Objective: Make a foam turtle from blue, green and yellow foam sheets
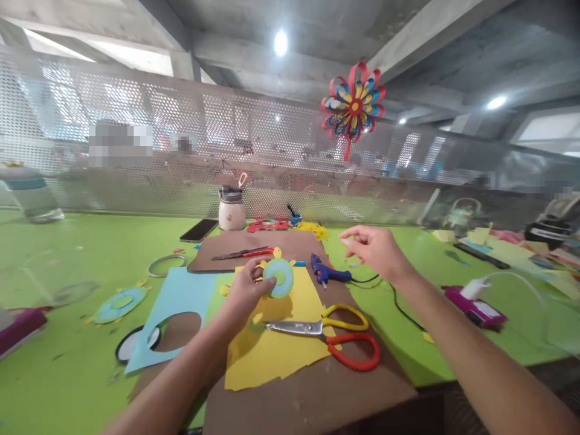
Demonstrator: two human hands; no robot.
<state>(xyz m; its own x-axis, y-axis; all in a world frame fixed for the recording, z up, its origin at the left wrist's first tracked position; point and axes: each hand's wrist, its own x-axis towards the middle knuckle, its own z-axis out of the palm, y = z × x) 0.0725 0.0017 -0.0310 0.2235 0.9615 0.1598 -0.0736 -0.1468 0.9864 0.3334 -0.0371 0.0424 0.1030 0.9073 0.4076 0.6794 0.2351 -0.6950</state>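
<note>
Head view: scissors (326, 333) beside glue gun (327, 273)

1. A green table (90, 254) carries a brown board (317, 393).
2. Yellow paper (272, 356) lies on the board, with red-and-yellow scissors (335, 335) across it.
3. A blue glue gun (327, 272) lies beyond the paper.
4. Light-blue paper (181, 296) with a round hole lies to the left.
5. A white jar (231, 211) stands beside a dark phone (198, 230).
6. A paper flower (353, 107) hangs above.
</note>
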